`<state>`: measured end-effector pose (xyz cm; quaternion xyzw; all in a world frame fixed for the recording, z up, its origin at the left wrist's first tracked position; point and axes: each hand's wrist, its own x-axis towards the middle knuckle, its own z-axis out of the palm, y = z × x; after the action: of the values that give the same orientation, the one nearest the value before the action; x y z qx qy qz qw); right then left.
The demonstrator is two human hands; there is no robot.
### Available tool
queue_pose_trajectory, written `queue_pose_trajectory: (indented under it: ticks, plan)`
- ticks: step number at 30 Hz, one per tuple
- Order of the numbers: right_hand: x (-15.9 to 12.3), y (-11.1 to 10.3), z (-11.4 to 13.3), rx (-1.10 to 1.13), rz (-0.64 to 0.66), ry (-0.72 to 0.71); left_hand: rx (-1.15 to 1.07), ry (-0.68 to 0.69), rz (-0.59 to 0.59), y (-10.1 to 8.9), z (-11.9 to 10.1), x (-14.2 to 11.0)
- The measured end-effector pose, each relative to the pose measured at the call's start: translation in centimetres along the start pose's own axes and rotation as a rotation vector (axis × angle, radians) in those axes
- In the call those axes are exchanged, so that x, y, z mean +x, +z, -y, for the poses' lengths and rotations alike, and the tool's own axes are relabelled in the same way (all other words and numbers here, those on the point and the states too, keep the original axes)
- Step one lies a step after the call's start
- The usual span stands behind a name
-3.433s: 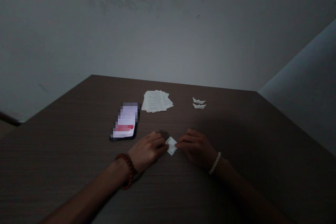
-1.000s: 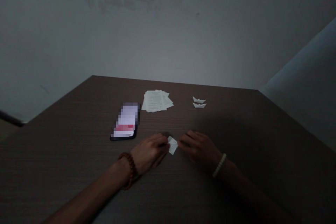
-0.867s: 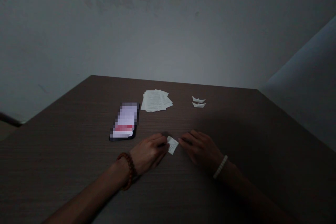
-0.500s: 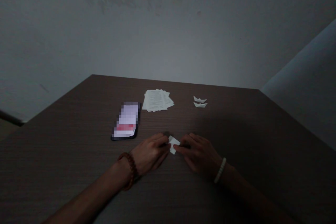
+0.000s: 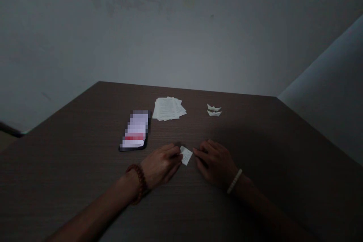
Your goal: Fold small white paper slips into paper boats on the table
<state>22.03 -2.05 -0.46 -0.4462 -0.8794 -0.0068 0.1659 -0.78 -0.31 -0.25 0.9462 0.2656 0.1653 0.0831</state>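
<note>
A small folded piece of white paper (image 5: pixel 186 155) lies on the dark wooden table (image 5: pixel 70 151) between my two hands. My left hand (image 5: pixel 161 165), with a brown bead bracelet on the wrist, has its fingers curled and pinches the paper's left edge. My right hand (image 5: pixel 216 162), with a white bead bracelet, rests just right of the paper, its fingertips touching or almost touching the right edge. The light is dim, so the fingers' exact contact is hard to read.
A phone (image 5: pixel 135 135) with a lit screen lies to the left beyond my hands. A fanned stack of printed sheets (image 5: pixel 169 108) sits behind it. Two small folded paper boats (image 5: pixel 214 110) rest at the back right. Walls rise behind and to the right.
My right hand slid onto the paper half a second ago and has now drawn back to its right edge. My left hand has stayed pinched on the left edge.
</note>
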Motion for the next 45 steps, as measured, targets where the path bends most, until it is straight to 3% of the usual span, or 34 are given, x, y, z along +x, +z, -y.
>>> queue_pose_trajectory:
  ticks: [5, 12, 21, 45]
  plan:
    - [0.4, 0.4, -0.3, 0.082, -0.065, -0.038, -0.022, 0.007, 0.004, -0.1, 0.1, -0.1]
    - [0.6, 0.1, -0.1, 0.104, 0.03, -0.214, -0.005, -0.001, 0.016, -0.3, -0.1, -0.1]
    - [0.6, 0.0, 0.3, 0.079, 0.121, -0.195, 0.01, 0.016, -0.003, -0.5, -0.2, 0.0]
    - [0.6, -0.9, 1.3, -0.004, 0.154, -0.115, 0.103, -0.018, 0.007, -1.1, -0.1, -0.4]
